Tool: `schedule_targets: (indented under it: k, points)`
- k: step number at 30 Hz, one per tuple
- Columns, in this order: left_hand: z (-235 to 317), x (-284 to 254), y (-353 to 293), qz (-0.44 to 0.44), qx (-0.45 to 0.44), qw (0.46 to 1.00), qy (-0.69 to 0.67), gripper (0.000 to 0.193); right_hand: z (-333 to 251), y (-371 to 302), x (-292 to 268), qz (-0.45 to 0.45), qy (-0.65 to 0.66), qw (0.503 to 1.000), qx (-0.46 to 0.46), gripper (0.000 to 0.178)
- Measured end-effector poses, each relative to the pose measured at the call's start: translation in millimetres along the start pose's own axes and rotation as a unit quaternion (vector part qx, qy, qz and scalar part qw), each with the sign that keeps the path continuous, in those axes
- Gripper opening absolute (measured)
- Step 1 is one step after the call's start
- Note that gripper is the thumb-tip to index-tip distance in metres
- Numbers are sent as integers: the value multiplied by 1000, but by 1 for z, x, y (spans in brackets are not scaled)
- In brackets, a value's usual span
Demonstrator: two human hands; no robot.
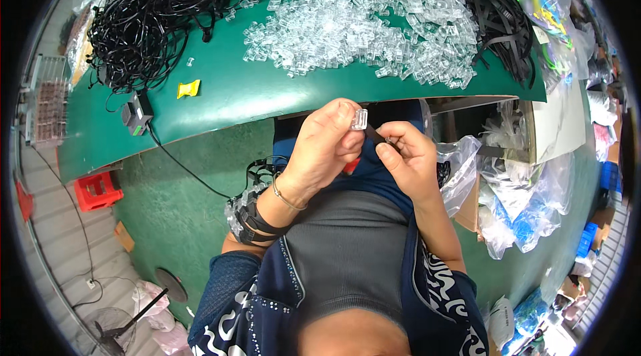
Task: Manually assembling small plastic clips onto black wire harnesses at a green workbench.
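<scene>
Just off the front edge of the green table (267, 99), my left hand (322, 141) pinches a small clear plastic buckle (360, 120) between thumb and fingers. A short black strap (375, 136) runs from beside the buckle to my right hand (410, 156), whose fingers are closed on it. Whether the strap passes through the buckle is too small to tell. Several black straps with clear pieces (248, 219) hang around my left forearm, above a bracelet (286, 199) at the wrist.
A heap of clear plastic buckles (360, 29) covers the table's middle. Tangled black cords (153, 16) lie left, black flat straps (494, 22) right. A yellow wrapped packet (189, 88) and a black box with a cable (137, 114) sit near the front edge. Plastic bags (521, 202) hang at right.
</scene>
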State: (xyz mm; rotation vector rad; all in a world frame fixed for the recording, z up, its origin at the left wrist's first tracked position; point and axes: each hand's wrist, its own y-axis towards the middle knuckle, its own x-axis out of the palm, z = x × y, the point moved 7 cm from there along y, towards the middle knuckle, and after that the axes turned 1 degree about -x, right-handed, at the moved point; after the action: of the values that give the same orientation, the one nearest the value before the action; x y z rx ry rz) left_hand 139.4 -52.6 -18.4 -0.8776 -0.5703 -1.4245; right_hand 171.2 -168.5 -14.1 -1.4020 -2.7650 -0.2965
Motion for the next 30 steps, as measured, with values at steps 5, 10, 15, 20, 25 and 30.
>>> schedule_targets:
  k: [5, 10, 15, 20, 25, 30]
  points:
    - [-14, -4, -3, -4, -34, 999, -42, 26, 0, 0, 2, 12, 47, 999, -4, 16]
    - [-19, -6, -4, 17, -28, 999, -3, 25, 1, 0, 4, 51, 54, 997, -2, 16]
    - [0, -9, -9, 56, 96, 940, 323, 12, -40, 6, 6, 65, -286, 945, -149, 11]
    - [10, -12, -10, 52, 152, 898, 410, 13, -20, 0, -3, 51, 30, 996, -74, 9]
    - [7, -1, -8, -51, 56, 898, 433, 13, -5, 1, -4, 33, 42, 998, -26, 10]
    - [-2, -9, -7, -51, -29, 975, 216, 12, -7, 1, 3, -22, -90, 995, -36, 18]
